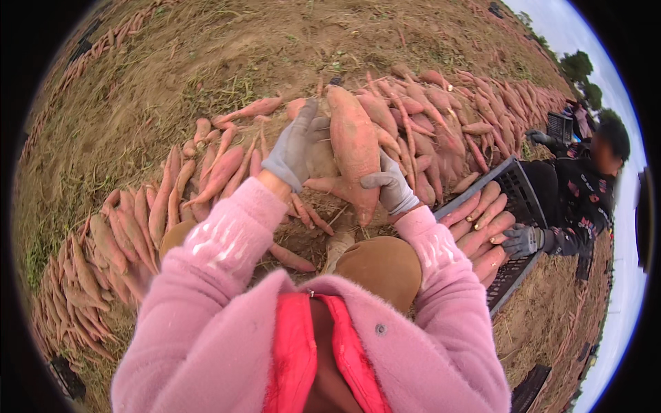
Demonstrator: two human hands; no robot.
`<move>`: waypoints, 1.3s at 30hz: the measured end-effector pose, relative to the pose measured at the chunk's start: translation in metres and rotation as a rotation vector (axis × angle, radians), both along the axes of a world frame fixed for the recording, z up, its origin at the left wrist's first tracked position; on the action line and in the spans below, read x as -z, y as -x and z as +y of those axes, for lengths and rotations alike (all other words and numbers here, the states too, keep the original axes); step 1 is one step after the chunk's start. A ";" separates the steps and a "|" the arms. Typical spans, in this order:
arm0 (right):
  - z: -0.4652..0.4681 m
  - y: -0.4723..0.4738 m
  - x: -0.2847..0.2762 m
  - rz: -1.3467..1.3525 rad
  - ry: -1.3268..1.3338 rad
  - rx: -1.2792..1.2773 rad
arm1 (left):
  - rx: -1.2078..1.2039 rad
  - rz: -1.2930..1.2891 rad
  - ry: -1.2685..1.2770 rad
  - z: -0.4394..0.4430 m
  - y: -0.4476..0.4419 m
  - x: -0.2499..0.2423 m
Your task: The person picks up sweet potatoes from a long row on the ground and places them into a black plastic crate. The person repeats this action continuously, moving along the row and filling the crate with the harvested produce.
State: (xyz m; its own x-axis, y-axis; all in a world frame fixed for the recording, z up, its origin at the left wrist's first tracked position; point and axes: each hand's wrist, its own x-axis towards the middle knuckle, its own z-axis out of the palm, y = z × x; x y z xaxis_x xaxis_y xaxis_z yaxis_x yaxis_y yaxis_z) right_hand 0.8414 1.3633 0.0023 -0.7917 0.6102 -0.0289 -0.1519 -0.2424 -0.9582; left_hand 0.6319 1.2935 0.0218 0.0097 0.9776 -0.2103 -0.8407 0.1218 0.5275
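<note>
A large sweet potato (353,144) with a smaller side root is held upright in front of me. Around its lower right side, my right hand (388,183), in a grey glove, has its fingers and thumb closed. My left hand (298,145), gloved in grey too, is at the root's left side with its fingers spread; whether it touches the root cannot be told. Beneath and beyond both hands lies a long row of sweet potatoes (428,111), which curves down to the left as a heap of thinner roots (77,294).
At my right, a dark plastic crate (526,191) holds sweet potatoes (477,219). A co-worker in dark clothes (578,191) sits beside it, one gloved hand (520,241) on the crate's roots. Dry vines (232,93) and soil lie beyond the row. Another crate (559,126) stands farther off.
</note>
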 end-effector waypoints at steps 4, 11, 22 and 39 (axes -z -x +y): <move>0.008 -0.081 0.032 0.319 0.260 0.274 | -0.002 0.392 0.035 -0.014 0.027 0.015; -0.017 -0.188 0.053 0.850 0.483 0.487 | -0.079 0.431 0.437 -0.077 0.088 0.118; -0.058 -0.262 -0.003 0.737 0.249 0.749 | -0.074 0.433 0.501 -0.126 0.147 0.201; -0.028 -0.325 -0.005 0.578 0.006 0.847 | -0.011 0.376 0.646 -0.122 0.125 0.181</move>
State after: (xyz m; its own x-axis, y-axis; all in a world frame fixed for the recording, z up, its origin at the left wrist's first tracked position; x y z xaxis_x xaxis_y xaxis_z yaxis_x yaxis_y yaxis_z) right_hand 1.1666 1.3354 0.0075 0.0057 0.9764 0.2157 -0.7136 0.1551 -0.6832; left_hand 0.5067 1.1716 -0.1590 -0.1856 0.6580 -0.7298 -0.6205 0.4974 0.6063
